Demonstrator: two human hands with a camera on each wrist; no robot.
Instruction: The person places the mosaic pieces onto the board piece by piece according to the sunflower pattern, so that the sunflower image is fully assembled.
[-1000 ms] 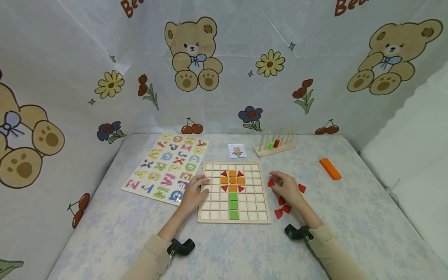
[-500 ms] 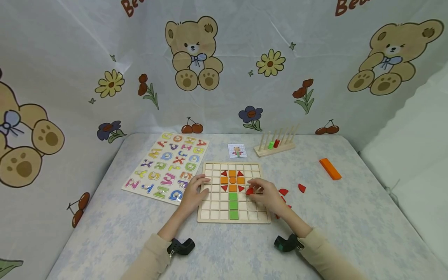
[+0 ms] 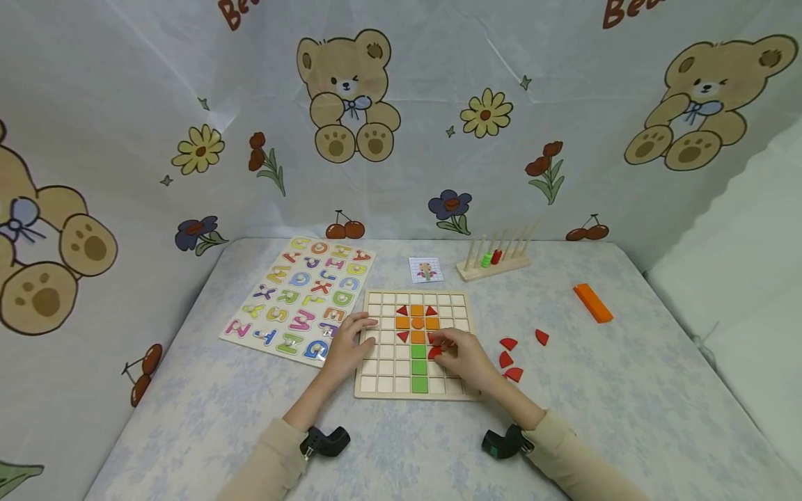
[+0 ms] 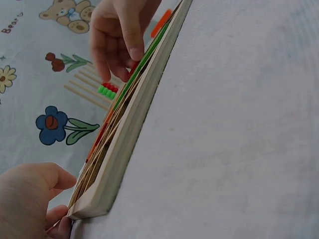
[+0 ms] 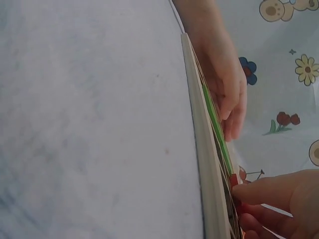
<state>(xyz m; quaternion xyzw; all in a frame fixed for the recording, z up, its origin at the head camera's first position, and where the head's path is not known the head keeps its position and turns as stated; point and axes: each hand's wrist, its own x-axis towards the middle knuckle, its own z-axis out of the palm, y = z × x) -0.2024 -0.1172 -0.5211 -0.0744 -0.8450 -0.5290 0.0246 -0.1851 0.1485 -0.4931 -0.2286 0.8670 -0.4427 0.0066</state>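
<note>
Three green squares (image 3: pixel 418 367) sit in wooden grid board (image 3: pixel 385 367), column running to near edge. Right hand (image 3: pixel 466 358) pinches red piece (image 3: pixel 434 353), pointing direction unclear; left hand (image 3: pixel 348 346), fingers relaxed, touches board.

Red piece (image 3: pixel 434 353) partly hidden by right hand (image 3: pixel 462 355), details on card (image 3: pixel 426 270) too small, lettering (image 3: pixel 233 14) cut off

Right hand (image 3: pixel 464 355) in apparent pinch

Alphabet board (image 3: pixel 300 299); peg stand (image 3: pixel 499 269) with beads (image 3: pixel 486 260); bear-print cloth (image 3: pixel 413 167)
</note>
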